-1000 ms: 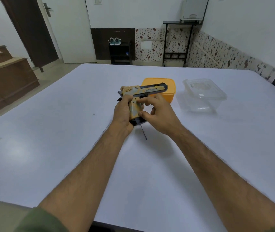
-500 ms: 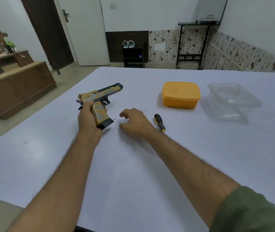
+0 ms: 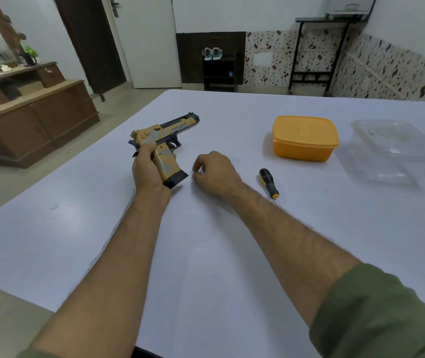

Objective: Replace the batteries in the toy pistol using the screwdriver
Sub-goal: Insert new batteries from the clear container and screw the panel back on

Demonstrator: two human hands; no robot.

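The screwdriver [image 3: 268,182], in the right hand [image 3: 215,173] a second ago, now lies centre-right on the table [image 3: 77,241]; that hand rests loosely curled, holding nothing. The left hand [image 3: 148,169] grips the toy pistol [image 3: 163,140], centre-left, so the screw is probably out.

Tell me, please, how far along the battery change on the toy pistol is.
Nothing is visibly done. The left hand grips the toy pistol; the right hand rests on the table, fingers curled, beside the screwdriver lying untouched. No batteries are visible.
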